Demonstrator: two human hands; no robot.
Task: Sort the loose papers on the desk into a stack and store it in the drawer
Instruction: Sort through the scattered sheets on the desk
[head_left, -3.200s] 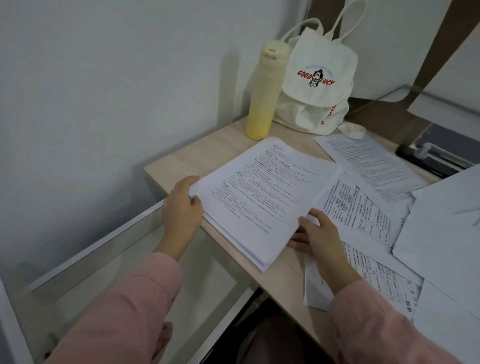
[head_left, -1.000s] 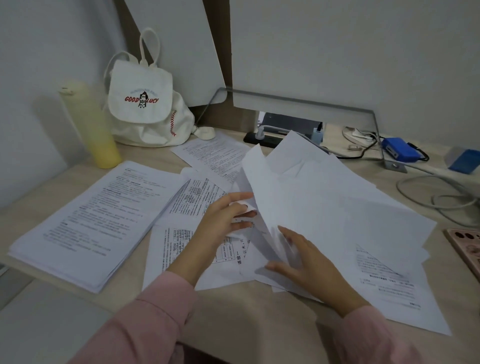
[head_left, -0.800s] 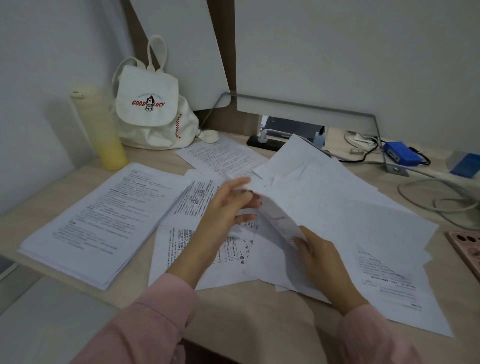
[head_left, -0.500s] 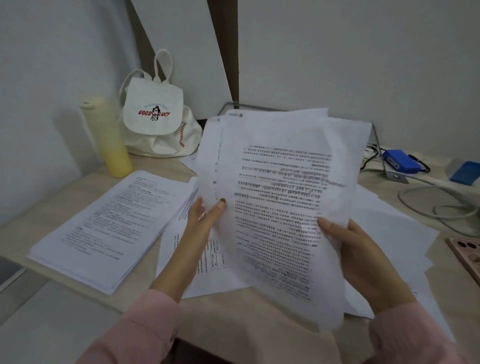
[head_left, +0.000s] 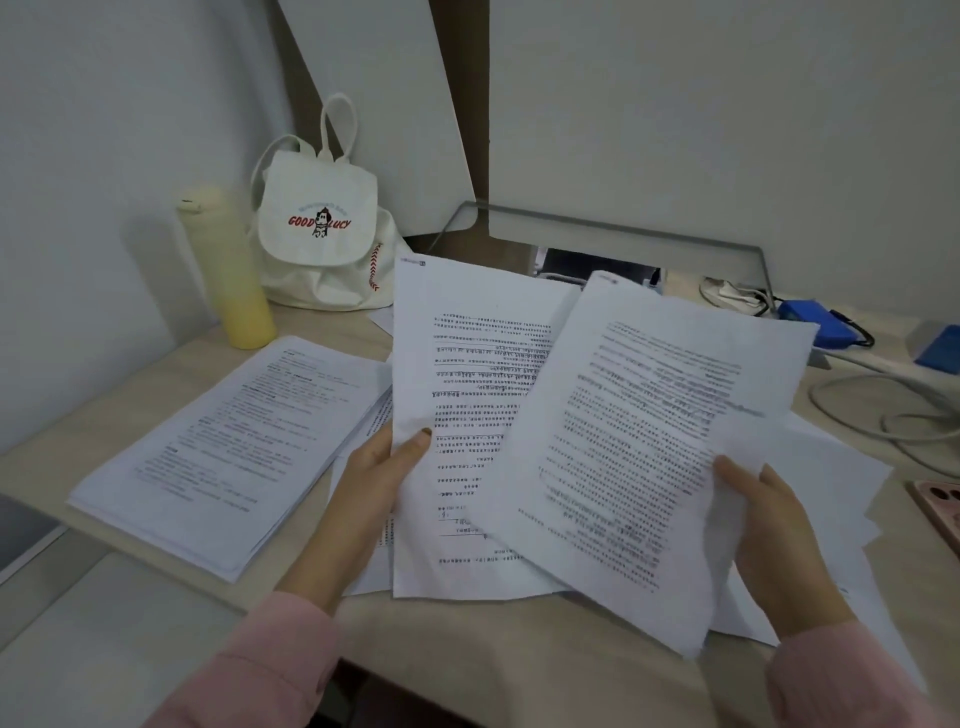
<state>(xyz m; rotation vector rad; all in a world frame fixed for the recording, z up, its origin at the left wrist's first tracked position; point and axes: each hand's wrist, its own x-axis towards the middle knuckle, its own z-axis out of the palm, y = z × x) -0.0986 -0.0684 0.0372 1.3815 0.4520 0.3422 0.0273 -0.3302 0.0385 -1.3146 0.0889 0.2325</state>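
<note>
1. Desk (head_left: 493, 654): pale wood. Its rt side and near corner were cut by the frame, and most of the top was hidden under paper.
2. Drawer (head_left: 104, 634): lower left, below the desk edge, pulled open. Only pt was in view; the inside looked pale and its contents couldn't be made out.
3. Stack (head_left: 234, 441): printed pages squared up fairly neatly, lying flat on the desk's left side, near corner at the desk edge. The text was too small to read.
4. Right sheet (head_left: 649, 441): white, dense blk print, blurred. It was held up off the desk, tilted, and overlapped the left sheet's rt part.
5. Left sheet (head_left: 467, 395): also printed and held up. Its lower rt was hidden behind the other sheet.
6. Loose papers (head_left: 836, 478): white sheets fanned messily on the desk under and beyond the held pair, mostly covered.
7. Bag (head_left: 322, 234): cream cloth w/ "GOOD LUCY" on it, at the back left. The flap was down, contents hidden.
8. Bottle (head_left: 228, 270): yellow, upright, just left of the bag, lid on.
9. Right hand (head_left: 769, 540): gripped the right sheet at its rt edge w/ thumb on front. The fingers were behind the paper, unseen.
10. Left hand (head_left: 384, 467): pinched the left sheet's left edge, thumb on front.
11. Phone (head_left: 940, 504): pink case, cut off at the rt edge.
</note>
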